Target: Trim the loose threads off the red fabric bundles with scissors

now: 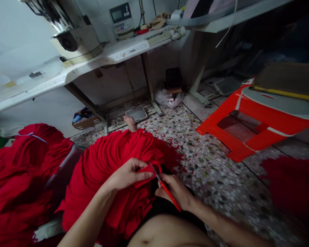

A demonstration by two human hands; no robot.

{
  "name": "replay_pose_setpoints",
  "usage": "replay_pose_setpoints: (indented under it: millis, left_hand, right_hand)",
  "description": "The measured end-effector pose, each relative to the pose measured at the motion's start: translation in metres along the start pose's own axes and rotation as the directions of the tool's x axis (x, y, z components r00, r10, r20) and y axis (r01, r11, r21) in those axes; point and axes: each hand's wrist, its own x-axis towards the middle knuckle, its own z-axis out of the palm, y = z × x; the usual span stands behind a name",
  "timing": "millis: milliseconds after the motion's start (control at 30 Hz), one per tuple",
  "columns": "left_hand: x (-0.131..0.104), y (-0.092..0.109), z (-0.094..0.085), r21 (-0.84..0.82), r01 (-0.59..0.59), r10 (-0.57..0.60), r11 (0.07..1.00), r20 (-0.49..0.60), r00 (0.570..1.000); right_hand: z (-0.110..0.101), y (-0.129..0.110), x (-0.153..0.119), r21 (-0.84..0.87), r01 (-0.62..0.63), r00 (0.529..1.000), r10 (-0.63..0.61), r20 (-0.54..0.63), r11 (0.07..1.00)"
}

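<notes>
A thick pile of red fabric pieces (105, 161) lies across my lap. My left hand (128, 174) pinches the edge of one red fabric piece (143, 170) between thumb and fingers. Close beside it, my right hand (173, 190) grips small scissors with red handles (170, 195). Their metal blades point up and left, and the tip is at the fabric near my left fingers. Whether the blades are apart or together is too small to tell. Part of the right-hand fingers is hidden behind the scissors.
More red fabric bundles (36, 151) are heaped at the left. A white sewing table (128, 51) with a machine (74, 41) runs across the back. To the right stands a red plastic stool (247, 123). Red scraps (173, 154) lie on the speckled floor (203, 164).
</notes>
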Motion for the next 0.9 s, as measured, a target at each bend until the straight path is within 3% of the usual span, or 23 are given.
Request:
replay_pose_setpoints:
  millis: [133, 233, 300, 367, 433, 467, 500, 533, 600, 700, 833, 900]
  left_hand:
    - [-0.008, 0.008, -0.003, 0.077, -0.038, 0.035, 0.996, 0.047, 0.998]
    - [-0.026, 0.014, -0.013, 0.159, -0.095, 0.058, 0.983, 0.224, 0.973]
    - [-0.043, 0.015, -0.023, 0.168, -0.040, -0.026, 0.985, 0.372, 0.928]
    - [-0.057, 0.011, -0.034, 0.158, 0.092, -0.148, 0.983, 0.393, 0.908]
    - [-0.063, 0.005, -0.044, 0.162, 0.154, -0.184, 0.975, 0.190, 0.964]
    - [-0.063, 0.003, -0.048, 0.184, 0.135, -0.142, 0.973, 0.025, 0.990]
    - [-0.061, 0.000, -0.052, 0.227, 0.099, -0.066, 0.969, -0.145, 0.987]
    - [-0.056, -0.002, -0.054, 0.285, 0.061, 0.025, 0.957, -0.287, 0.958]
    - [-0.042, -0.006, -0.056, 0.412, 0.020, 0.185, 0.911, -0.451, 0.873]
    - [-0.020, -0.012, -0.054, 0.566, 0.062, 0.293, 0.822, -0.515, 0.806]
    - [-0.004, -0.017, -0.050, 0.607, 0.134, 0.258, 0.783, -0.513, 0.818]
    - [-0.002, -0.018, -0.050, 0.581, 0.126, 0.230, 0.804, -0.500, 0.835]
  right_hand:
    - [0.006, 0.005, -0.005, 0.068, -0.056, 0.996, 0.060, -0.064, 0.996]
    - [0.009, 0.013, -0.012, 0.098, -0.053, 0.995, 0.060, -0.075, 0.994]
    - [0.008, 0.020, -0.016, 0.107, -0.081, 0.994, 0.088, -0.062, 0.991]
    - [0.006, 0.027, -0.017, 0.091, -0.123, 0.990, 0.128, -0.054, 0.988]
    - [0.005, 0.034, -0.015, 0.073, -0.151, 0.986, 0.155, -0.055, 0.986]
    - [0.005, 0.037, -0.013, 0.074, -0.158, 0.985, 0.162, -0.056, 0.985]
    - [0.004, 0.039, -0.010, 0.083, -0.164, 0.984, 0.169, -0.056, 0.983]
    - [0.005, 0.040, -0.006, 0.096, -0.168, 0.983, 0.174, -0.054, 0.981]
    - [0.006, 0.038, 0.000, 0.123, -0.168, 0.983, 0.175, -0.054, 0.978]
    - [0.007, 0.028, 0.007, 0.155, -0.161, 0.984, 0.170, -0.048, 0.975]
    - [0.008, 0.000, 0.003, 0.319, -0.216, 0.976, 0.214, 0.043, 0.923]
    - [0.010, -0.016, -0.002, 0.408, -0.182, 0.980, 0.131, 0.150, 0.895]
